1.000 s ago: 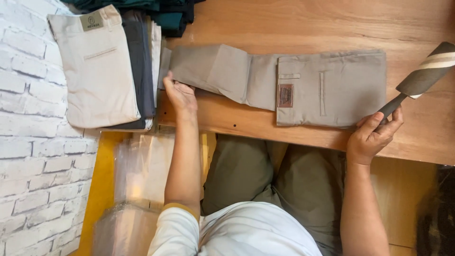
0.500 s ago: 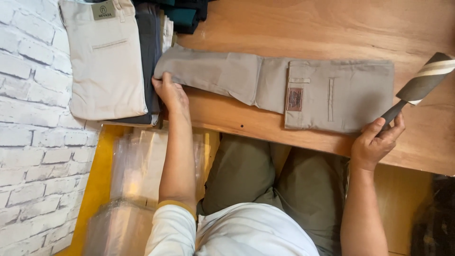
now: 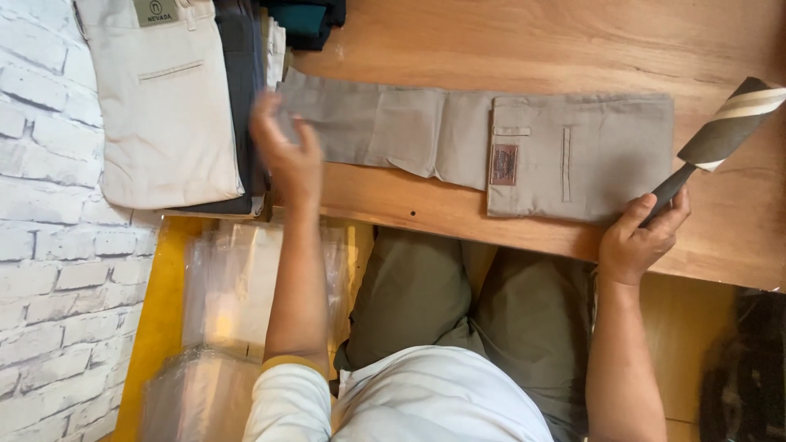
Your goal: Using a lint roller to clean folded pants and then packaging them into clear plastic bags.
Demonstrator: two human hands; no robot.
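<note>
Lengthwise along the near edge of the wooden table [image 3: 524,49] lie grey folded trousers [image 3: 483,151]. Beside them, at the left edge, a stack of folded trousers [image 3: 168,115] rests. Left hand [image 3: 286,155] hovers open over the grey leg end; right hand [image 3: 643,237] grips a striped paddle's [image 3: 725,131] dark handle.

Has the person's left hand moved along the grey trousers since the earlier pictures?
Yes. The left hand has lifted off the table edge and moved up over the leg end of the grey trousers, toward the stacked trousers.
</note>
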